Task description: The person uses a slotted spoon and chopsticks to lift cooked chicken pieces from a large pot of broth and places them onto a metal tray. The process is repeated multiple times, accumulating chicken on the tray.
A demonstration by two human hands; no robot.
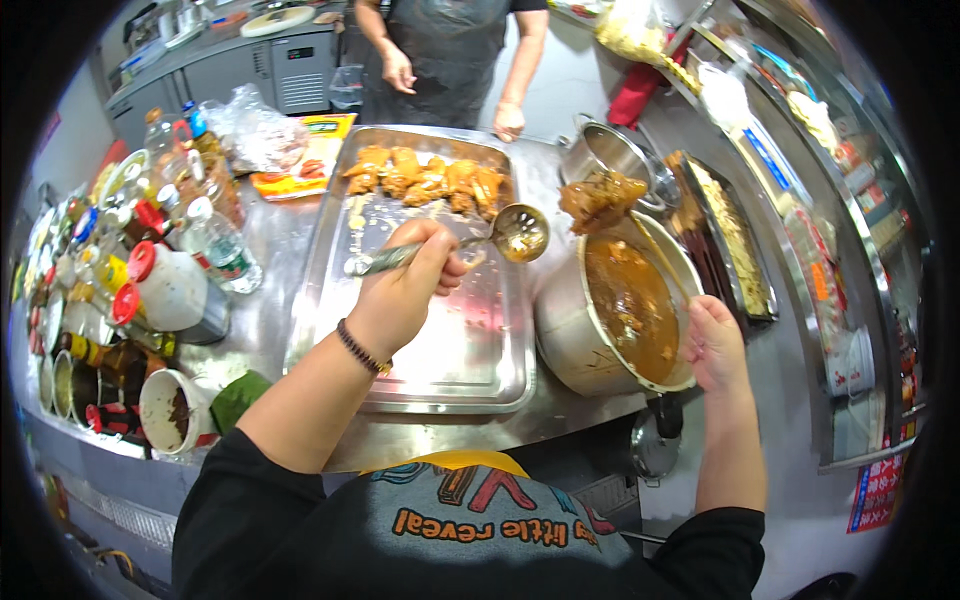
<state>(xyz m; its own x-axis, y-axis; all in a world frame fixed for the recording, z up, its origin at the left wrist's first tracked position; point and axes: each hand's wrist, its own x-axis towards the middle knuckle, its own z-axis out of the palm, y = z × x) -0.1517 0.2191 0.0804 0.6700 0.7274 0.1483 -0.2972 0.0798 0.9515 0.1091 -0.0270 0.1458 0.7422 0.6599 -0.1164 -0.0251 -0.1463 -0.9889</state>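
Observation:
My left hand [416, 277] grips the handle of a metal slotted ladle [520, 234], whose bowl hangs over the right rim of a steel tray [442, 367]. Several browned, glazed meat pieces [427, 180] lie in a row at the tray's far end. With my right hand [712, 341] I hold chopsticks [661, 255], their far ends at a dark braised piece of meat [602, 199]. That piece is up at the far rim of a deep metal pot [570, 330]. Brown broth [630, 300] with bits floating in it fills much of the pot.
Across the table stands a person in a dark apron [454, 60]. Bottles and jars [176, 289] crowd the left side, near a yellow packet [307, 161]. An empty-looking steel pot [607, 150] sits behind the broth pot; a long food-filled tray [727, 232] and shelving [847, 247] are at right.

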